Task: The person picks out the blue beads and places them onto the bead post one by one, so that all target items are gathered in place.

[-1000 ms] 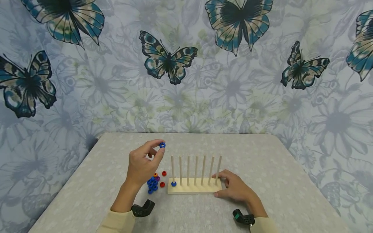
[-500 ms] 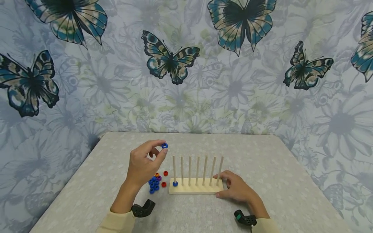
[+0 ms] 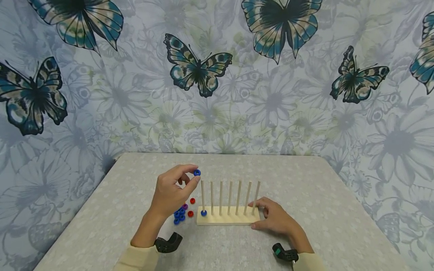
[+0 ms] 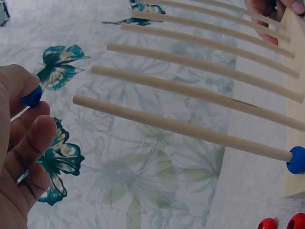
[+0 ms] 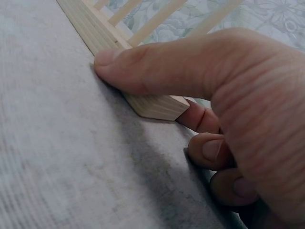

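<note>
Between thumb and index fingertip, my left hand (image 3: 173, 190) pinches a blue bead (image 3: 197, 172), its hole showing in the head view. The bead is just left of and above the tip of the leftmost peg (image 3: 202, 194). That peg belongs to a pale wooden pegboard (image 3: 227, 221) with a row of several upright pegs. At its foot sits another blue bead (image 3: 204, 213); the other pegs are bare. My right hand (image 3: 272, 218) grips the board's right end, with the thumb (image 5: 143, 67) along the front edge and fingers behind.
Left of the board lies a cluster of blue beads (image 3: 179, 215) with a purple bead (image 3: 185, 206) at its edge. Two red beads, a farther one (image 3: 192, 201) and a nearer one (image 3: 190, 213), lie between cluster and board. A patterned cloth covers the table (image 3: 339, 226).
My left hand has moved right and slightly down with the blue bead, closer to the leftmost peg's tip. My right hand keeps its hold on the board.
</note>
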`<state>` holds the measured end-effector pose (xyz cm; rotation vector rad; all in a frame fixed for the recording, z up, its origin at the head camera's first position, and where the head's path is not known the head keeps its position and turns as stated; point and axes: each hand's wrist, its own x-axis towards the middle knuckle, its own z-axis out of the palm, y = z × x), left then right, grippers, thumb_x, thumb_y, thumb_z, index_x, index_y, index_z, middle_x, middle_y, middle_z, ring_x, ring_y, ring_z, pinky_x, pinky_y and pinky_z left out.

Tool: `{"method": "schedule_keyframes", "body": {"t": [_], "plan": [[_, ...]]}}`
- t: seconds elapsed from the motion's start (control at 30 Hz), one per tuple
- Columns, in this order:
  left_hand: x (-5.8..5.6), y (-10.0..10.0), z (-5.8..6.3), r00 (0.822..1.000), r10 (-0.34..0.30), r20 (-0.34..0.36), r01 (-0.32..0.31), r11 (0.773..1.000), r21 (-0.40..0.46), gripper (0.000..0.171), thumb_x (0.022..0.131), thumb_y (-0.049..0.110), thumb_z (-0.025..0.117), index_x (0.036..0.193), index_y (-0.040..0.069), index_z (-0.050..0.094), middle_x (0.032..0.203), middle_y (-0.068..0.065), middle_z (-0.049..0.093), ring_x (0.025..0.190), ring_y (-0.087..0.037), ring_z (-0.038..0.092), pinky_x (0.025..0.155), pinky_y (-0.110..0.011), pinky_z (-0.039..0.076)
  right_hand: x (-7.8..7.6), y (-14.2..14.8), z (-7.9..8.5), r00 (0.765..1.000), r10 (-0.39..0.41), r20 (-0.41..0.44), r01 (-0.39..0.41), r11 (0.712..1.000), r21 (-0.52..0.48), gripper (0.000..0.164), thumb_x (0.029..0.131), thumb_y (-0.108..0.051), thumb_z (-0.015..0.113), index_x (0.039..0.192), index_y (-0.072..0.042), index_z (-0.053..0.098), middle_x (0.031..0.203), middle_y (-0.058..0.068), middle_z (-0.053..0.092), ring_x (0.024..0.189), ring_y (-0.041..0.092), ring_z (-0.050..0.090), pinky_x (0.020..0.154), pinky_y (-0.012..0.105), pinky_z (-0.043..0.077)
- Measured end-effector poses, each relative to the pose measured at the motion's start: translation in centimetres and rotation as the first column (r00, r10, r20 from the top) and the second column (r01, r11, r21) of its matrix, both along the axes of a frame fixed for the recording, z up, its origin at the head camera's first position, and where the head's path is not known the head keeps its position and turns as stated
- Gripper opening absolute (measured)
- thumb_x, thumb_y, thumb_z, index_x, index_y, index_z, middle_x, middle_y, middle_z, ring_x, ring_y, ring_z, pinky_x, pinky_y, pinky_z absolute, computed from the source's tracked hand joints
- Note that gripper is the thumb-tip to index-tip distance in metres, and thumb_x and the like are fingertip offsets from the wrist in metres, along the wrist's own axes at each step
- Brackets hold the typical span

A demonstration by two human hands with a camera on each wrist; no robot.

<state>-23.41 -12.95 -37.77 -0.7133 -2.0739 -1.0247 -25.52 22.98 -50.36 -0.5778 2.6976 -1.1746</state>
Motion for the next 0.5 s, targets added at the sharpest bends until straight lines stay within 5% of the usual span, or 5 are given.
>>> {"method": "schedule_keyframes", "body": {"t": [0.2,0.5], "plan": [[-0.35,0.33,-0.46,1.000,-0.006,0.006,0.006,0.999,-0.037,0.025,0.086,0.015,0.078,0.111,0.016,0.074,0.085,0.009,0.070,0.062,0.001,0.056,0.062,-0.031,0.053,-0.08,-0.12,0.21,1.000,-0.001,0.001,0.001,1.000,-0.010,0.060,0.069,-0.044,0.091,0.123,-0.038,0.066,0.099,-0.005,0.055,0.070,0.010,0.044,0.060,0.024,0.041],[-0.56,0.66,-1.03,0.999,-0.006,0.032,0.008,0.998,-0.057,0.023,0.088,0.018,0.077,0.110,0.016,0.074,0.071,0.011,0.067,0.060,0.001,0.055,0.063,-0.028,0.053,0.08,-0.07,0.13,1.000,-0.019,0.001,0.019,1.000,0.000,0.060,0.067,-0.043,0.092,0.122,-0.037,0.067,0.097,-0.005,0.055,0.070,0.009,0.044,0.059,0.023,0.040]]}}
